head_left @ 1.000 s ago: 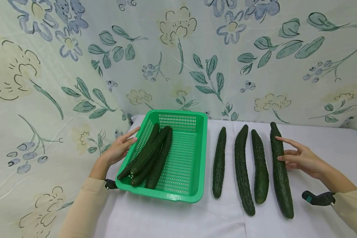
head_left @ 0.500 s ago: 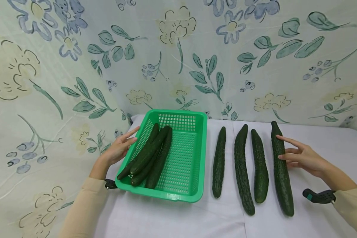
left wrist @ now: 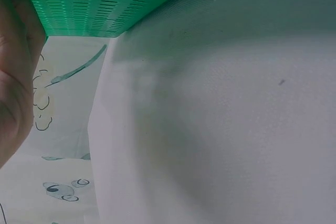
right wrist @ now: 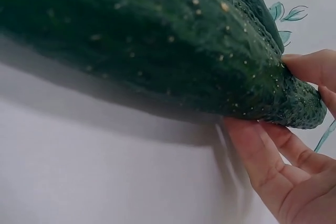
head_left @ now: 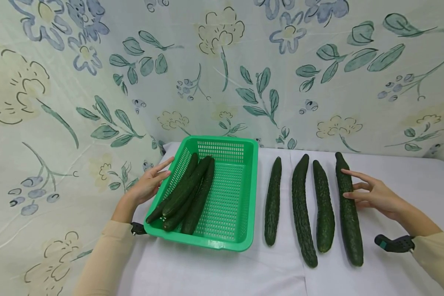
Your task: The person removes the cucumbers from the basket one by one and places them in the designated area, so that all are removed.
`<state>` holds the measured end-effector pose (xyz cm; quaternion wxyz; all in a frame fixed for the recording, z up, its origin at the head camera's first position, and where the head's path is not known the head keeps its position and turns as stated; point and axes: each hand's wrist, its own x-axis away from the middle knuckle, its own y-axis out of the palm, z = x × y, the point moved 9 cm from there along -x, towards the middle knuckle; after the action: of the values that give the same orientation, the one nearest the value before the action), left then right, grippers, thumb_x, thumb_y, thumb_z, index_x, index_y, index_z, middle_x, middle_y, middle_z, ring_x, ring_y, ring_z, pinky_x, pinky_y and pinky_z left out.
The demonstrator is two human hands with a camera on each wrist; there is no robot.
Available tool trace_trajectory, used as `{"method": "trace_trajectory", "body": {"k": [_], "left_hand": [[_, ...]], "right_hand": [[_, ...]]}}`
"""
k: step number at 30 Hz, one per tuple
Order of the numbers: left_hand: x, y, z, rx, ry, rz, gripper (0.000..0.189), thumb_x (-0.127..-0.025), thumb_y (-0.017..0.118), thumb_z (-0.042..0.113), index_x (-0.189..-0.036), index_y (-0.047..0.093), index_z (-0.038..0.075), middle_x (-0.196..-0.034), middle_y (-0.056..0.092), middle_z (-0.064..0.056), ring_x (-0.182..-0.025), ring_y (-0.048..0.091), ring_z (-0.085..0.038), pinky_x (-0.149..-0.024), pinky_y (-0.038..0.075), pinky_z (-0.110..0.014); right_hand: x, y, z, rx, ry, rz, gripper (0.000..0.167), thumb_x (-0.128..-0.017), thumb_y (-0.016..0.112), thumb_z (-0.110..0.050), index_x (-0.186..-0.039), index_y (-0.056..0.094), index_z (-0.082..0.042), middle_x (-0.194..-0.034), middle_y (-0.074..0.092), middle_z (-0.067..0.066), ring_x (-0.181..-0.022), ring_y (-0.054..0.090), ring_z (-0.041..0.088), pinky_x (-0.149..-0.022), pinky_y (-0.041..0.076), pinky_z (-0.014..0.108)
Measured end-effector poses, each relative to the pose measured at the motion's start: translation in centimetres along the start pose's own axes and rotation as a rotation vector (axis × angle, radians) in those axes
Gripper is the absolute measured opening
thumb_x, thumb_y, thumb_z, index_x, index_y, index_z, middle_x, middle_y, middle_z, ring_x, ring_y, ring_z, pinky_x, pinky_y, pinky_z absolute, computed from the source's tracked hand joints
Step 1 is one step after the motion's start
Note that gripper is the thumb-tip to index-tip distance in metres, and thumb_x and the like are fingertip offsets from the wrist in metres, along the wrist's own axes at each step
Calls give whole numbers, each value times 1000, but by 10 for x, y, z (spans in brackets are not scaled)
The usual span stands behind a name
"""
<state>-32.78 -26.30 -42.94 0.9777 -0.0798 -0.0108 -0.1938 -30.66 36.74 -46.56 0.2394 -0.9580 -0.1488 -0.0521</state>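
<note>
A green plastic basket point(head_left: 255, 197) stands on the white cloth, with several cucumbers point(head_left: 185, 187) leaning together in its left half. My left hand point(head_left: 148, 187) rests against the basket's left side, fingers extended along the rim; its far fingers are partly hidden. In the left wrist view, that hand point(left wrist: 16, 77) sits beside the slotted basket wall point(left wrist: 89, 3). The rightmost cucumber point(head_left: 349, 230) lies lengthwise, and my right hand point(head_left: 379, 199) pinches its upper half. Close up in the right wrist view, fingers of the right hand point(right wrist: 294, 182) touch this cucumber point(right wrist: 157, 51) from opposite sides.
Left of the held one, a short straight cucumber point(head_left: 273, 201), a long curved cucumber point(head_left: 302, 209) and another cucumber point(head_left: 323, 205) lie in a row on the cloth-covered table point(head_left: 251, 275). A floral curtain point(head_left: 222, 102) hangs behind and along the left.
The rightmost cucumber and my right hand have shifted slightly; its lower end now lies a little farther left and up. My left hand and the basket stay put.
</note>
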Motion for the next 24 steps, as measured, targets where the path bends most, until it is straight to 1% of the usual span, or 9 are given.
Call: {"method": "trace_trajectory", "body": {"k": [4, 9, 14, 19, 24], "left_hand": [[0, 0, 0, 2, 0, -4, 55, -109, 45, 22, -160, 26, 26, -159, 23, -22, -45, 34, -7, -44, 35, -20], [0, 0, 0, 7, 1, -8, 55, -109, 44, 22, -160, 25, 27, -160, 21, -23, -45, 34, -7, -44, 35, -20], [0, 0, -1, 5, -7, -5, 55, -109, 45, 23, -160, 26, 28, -159, 22, -22, -45, 35, -7, -43, 35, -20], [0, 0, -1, 0, -8, -3, 55, -109, 44, 23, -160, 26, 27, -160, 22, -21, -45, 35, -7, -43, 35, -20], [0, 0, -1, 3, -6, -3, 54, -109, 44, 23, -160, 26, 28, -160, 20, -21, -44, 35, -7, -43, 35, -20]], "right_hand": [[-1, 1, 1, 20, 12, 8, 81, -98, 67, -19, -162, 19, -29, -139, 29, 44, -90, 65, 12, -72, 57, 37], [-1, 3, 2, 47, 18, 20, 80, -97, 68, -21, -161, 21, -23, -138, 32, 43, -89, 65, 12, -72, 57, 36], [-2, 6, 3, 64, 27, 26, 80, -97, 69, -24, -161, 22, -19, -138, 34, 42, -89, 64, 11, -73, 57, 35], [-3, 8, 0, 89, 27, 22, 79, -97, 69, -26, -160, 24, -12, -135, 37, 42, -89, 64, 12, -72, 56, 34], [-5, 11, -1, 87, 15, 9, 74, -97, 68, -24, -159, 29, -12, -134, 36, 43, -91, 63, 15, -71, 56, 35]]}}
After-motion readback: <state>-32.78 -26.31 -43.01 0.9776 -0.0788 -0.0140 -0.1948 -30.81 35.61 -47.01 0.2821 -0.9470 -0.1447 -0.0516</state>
